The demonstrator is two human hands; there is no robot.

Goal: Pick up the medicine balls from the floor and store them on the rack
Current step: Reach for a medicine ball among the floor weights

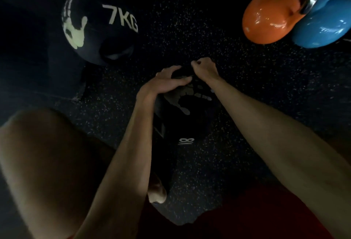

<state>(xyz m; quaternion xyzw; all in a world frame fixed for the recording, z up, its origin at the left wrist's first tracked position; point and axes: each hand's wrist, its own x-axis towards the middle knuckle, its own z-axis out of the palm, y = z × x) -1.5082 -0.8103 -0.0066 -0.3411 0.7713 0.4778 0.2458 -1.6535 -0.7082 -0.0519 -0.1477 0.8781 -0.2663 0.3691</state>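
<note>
On the floor (190, 29): near medicine ball (182, 113) directly before me, my left hand (167, 82) and right hand (205, 67) on its far side. Behind, left: far medicine ball (91, 27). Behind, right: inner kettlebell (269, 22) touching outer kettlebell (322, 27).

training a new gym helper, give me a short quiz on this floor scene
1. True or false: the left hand and the right hand both grip the black medicine ball with the pale handprint.
2. Which weight is printed on the other black medicine ball? A 5KG, B 7KG, C 9KG.
3. Fill in: the shiny kettlebell beside the glossy orange kettlebell is coloured ____.

Key: 1 true; 2 B; 3 blue.
</note>
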